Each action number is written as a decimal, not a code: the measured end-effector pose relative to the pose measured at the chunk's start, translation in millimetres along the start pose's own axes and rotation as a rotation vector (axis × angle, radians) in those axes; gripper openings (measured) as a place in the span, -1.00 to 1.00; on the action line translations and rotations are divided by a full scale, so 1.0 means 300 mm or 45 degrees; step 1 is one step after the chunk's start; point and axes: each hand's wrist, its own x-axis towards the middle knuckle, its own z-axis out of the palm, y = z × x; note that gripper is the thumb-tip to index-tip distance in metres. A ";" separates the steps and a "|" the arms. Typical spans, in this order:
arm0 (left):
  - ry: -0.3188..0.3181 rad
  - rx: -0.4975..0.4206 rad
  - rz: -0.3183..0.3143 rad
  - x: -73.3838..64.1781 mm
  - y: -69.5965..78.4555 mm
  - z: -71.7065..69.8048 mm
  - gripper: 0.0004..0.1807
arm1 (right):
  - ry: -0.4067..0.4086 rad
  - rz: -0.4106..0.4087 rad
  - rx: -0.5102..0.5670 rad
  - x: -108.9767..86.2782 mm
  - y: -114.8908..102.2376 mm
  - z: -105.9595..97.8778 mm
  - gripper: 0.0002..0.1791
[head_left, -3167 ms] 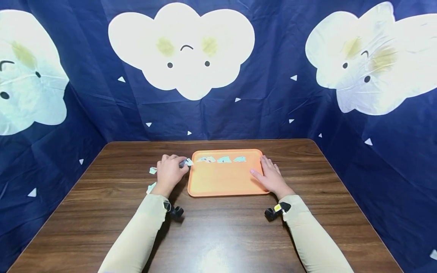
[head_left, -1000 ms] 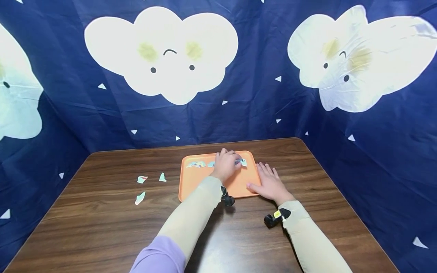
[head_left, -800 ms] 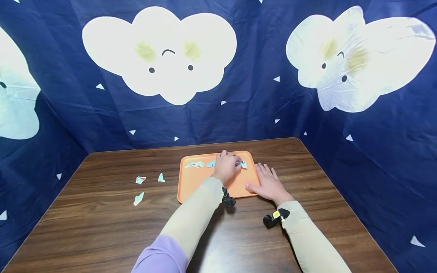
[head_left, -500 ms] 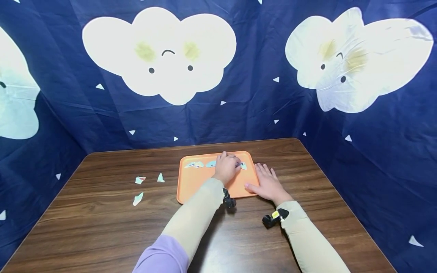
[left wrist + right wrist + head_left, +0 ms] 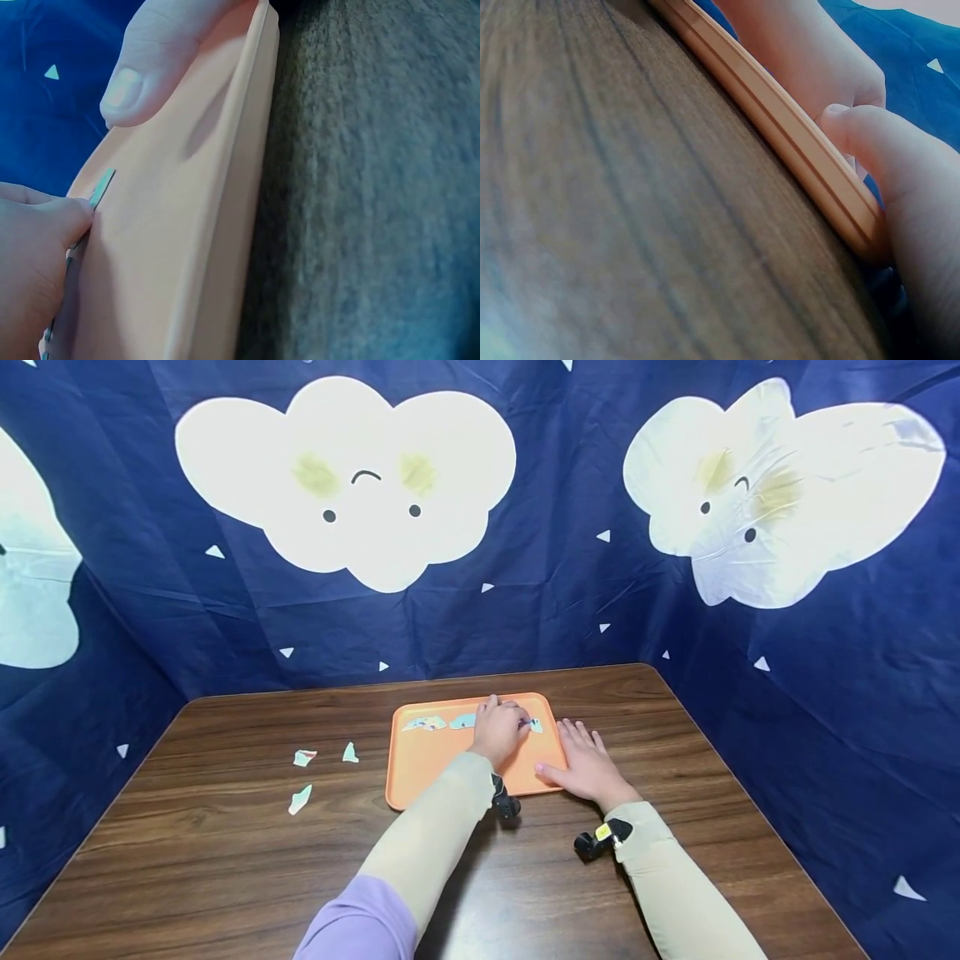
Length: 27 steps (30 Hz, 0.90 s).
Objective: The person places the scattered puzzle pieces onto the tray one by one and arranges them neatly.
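My left hand (image 5: 501, 731) is over the upper right part of the orange tray (image 5: 442, 774). It pinches an irregular pale-blue picture piece (image 5: 536, 725) with dark print, low over the tray floor. In the left wrist view, the thumb of my left hand (image 5: 37, 255) lies against the edge of that piece (image 5: 103, 187). My right hand (image 5: 588, 764) rests along the tray's right side, fingers straight and thumb over the rim. To the left in the same row lie a patterned piece (image 5: 424, 724) and a light-blue piece (image 5: 463, 721), partly hidden by my left hand.
Left of the tray, three loose pieces lie on the wooden table (image 5: 225, 860): one with a red mark (image 5: 304, 757), a small pale one (image 5: 350, 752) and a longer one (image 5: 300, 799). A blue cloth (image 5: 555, 618) with white clouds stands behind the table.
From left of the tray, my left hand has brought the piece across to the tray's upper right; it has hardly moved in the last second. My right hand stays on the tray's side.
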 end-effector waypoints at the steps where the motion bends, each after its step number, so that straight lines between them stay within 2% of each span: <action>1: 0.001 -0.007 0.000 0.001 -0.001 0.000 -0.82 | -0.004 0.001 -0.002 0.000 0.000 0.000 0.13; 12: -0.020 -0.141 -0.001 0.002 -0.015 0.007 -0.84 | -0.014 0.001 -0.016 -0.002 -0.001 -0.002 0.13; 16: -0.028 -0.145 -0.040 -0.002 -0.011 0.012 -0.69 | -0.012 -0.003 -0.020 -0.006 -0.001 -0.002 0.13; 19: -0.049 -0.096 -0.059 -0.003 -0.006 0.013 -0.50 | -0.010 0.000 -0.021 -0.006 -0.002 -0.002 0.12; 21: -0.070 -0.069 -0.062 -0.003 -0.003 0.013 -0.46 | -0.011 0.002 -0.021 -0.007 -0.002 -0.001 0.12; 24: -0.088 -0.074 -0.052 -0.002 -0.005 0.014 -0.50 | -0.016 0.007 -0.019 -0.005 -0.002 0.001 0.13; 27: -0.092 -0.155 -0.034 -0.001 -0.017 0.014 -0.55 | -0.022 0.008 -0.021 -0.004 -0.002 0.001 0.13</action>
